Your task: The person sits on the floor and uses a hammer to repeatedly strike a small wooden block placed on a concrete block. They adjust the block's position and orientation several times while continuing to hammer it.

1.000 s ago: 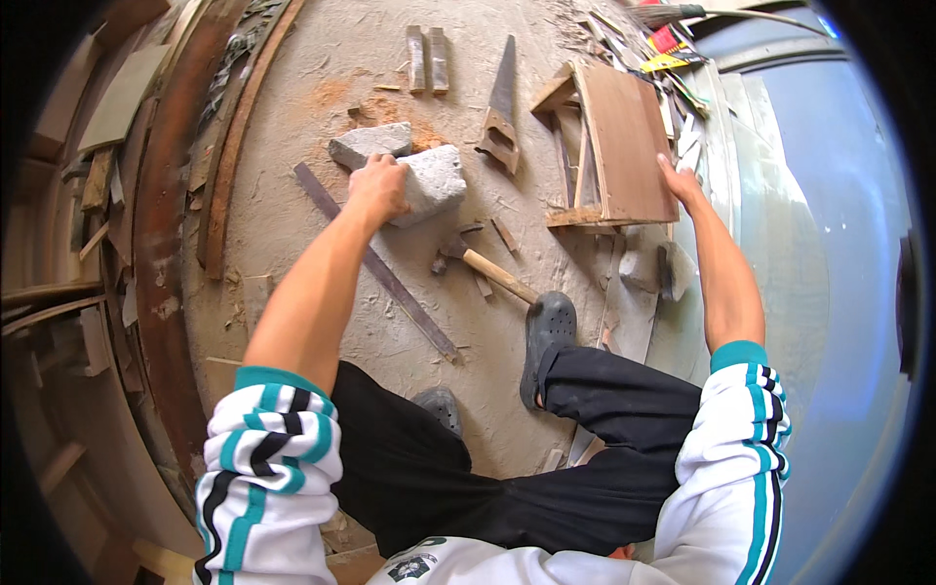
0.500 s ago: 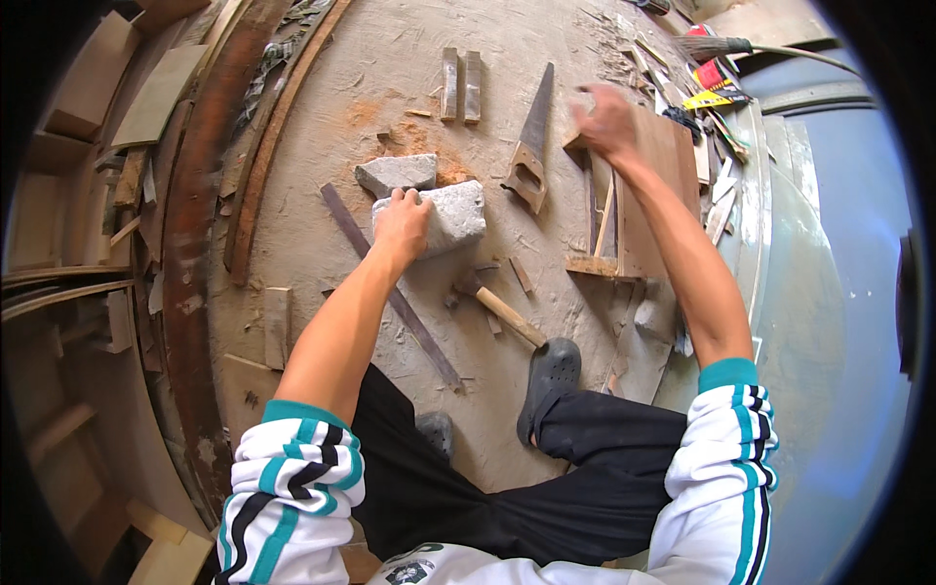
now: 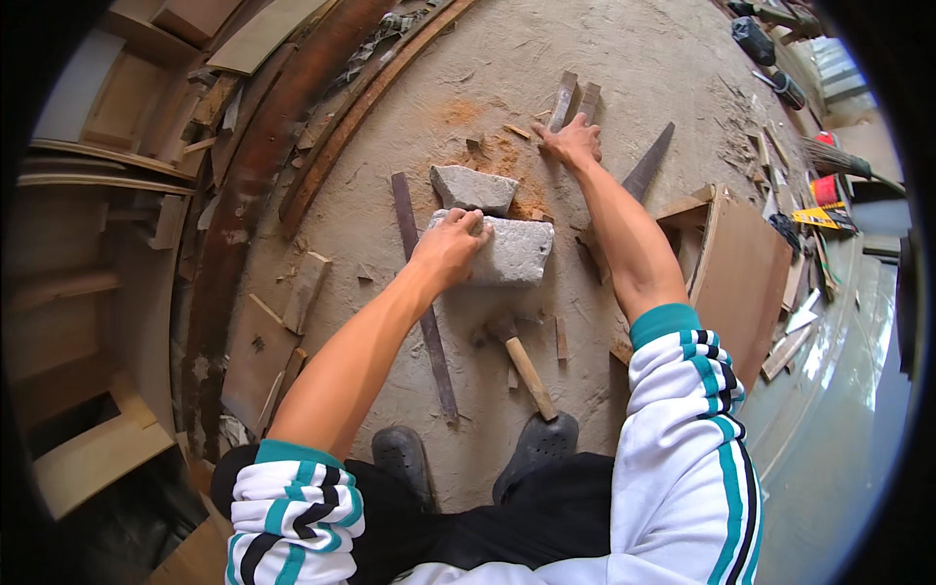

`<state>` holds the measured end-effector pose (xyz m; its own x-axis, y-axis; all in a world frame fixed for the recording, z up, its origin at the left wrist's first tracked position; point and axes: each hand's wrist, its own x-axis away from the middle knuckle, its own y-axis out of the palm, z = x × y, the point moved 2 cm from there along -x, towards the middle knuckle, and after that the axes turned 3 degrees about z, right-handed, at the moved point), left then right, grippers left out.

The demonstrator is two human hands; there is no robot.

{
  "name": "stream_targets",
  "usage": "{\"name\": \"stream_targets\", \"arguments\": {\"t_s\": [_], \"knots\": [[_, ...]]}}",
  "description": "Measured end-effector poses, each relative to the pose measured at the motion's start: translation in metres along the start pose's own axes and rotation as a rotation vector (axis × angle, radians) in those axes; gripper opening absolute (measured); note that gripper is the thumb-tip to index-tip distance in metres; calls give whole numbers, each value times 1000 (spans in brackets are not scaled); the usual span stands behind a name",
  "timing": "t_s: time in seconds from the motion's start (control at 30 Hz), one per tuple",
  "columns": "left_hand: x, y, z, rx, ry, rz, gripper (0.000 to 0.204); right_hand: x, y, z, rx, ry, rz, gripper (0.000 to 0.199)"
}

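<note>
My left hand [image 3: 450, 246] is out in front, arm nearly straight, fingers curled over the near-left edge of the big grey stone block [image 3: 505, 251] lying flat on the dusty floor [image 3: 634, 88]. Palm down, knuckles up, gripping the block's corner.

My right hand [image 3: 572, 143] reaches further out, arm stretched, palm down with fingers spread, pressing on two short wooden strips [image 3: 571, 100] lying side by side. Fingers flat on them, not wrapped around; can't tell if anything is pinched.

A smaller grey stone [image 3: 472, 188] sits just beyond the big block, touching or nearly touching it, orange sawdust around it. No containers in view.

Around:
- long dark flat bar [image 3: 423, 307] runs under my left forearm, beside the block
- hammer [image 3: 520, 359] with wooden handle, between the block and my shoes [image 3: 536, 444]
- handsaw [image 3: 648, 169] just right of my right forearm
- wooden box frame [image 3: 741, 278] further right
- curved timber planks [image 3: 322, 136] stacked along the left
</note>
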<state>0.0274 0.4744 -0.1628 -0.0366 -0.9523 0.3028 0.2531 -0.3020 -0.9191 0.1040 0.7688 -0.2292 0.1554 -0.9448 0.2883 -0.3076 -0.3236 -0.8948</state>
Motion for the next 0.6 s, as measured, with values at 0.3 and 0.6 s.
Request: {"name": "stream_targets", "arguments": {"t_s": [0.3,0.6], "knots": [[0,-3,5,-25,-35,-12,85,13,1,27,-77,40,-35,109],[-7,-2,10,-119,65,48,89,67,-3,58,-424,205,-157,69]]}}
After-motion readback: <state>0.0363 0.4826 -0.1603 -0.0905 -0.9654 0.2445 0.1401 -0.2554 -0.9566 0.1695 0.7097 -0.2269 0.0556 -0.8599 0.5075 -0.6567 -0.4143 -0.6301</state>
